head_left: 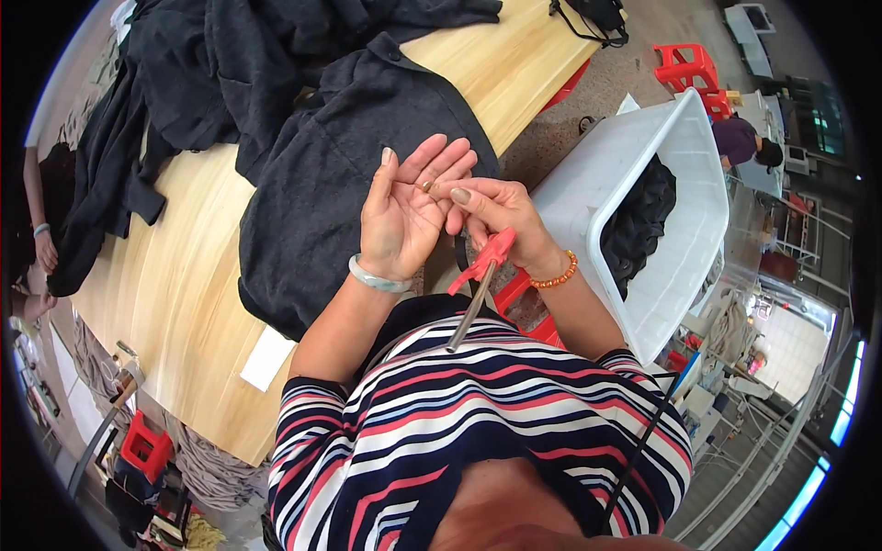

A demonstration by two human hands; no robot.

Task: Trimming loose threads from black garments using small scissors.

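Observation:
Above the dark grey garment (344, 156) on the table, my left hand (404, 211) is palm up with its fingers stretched out. My right hand (503, 213) reaches across to it, thumb and forefinger pinched together over the left palm. A tiny brownish thing (428, 185) shows at that pinch, too small to name. Below the right fingers hangs a red-handled tool (494, 253) with a thin metal shaft pointing down toward my striped top; it appears held by the curled right fingers, which partly hide it.
More dark garments (211, 64) are heaped at the far left of the wooden table (184, 303). A white slip of paper (268, 358) lies near its edge. To my right stands a white tub (579, 174) with black cloth inside. Another person's arm (39, 202) shows at far left.

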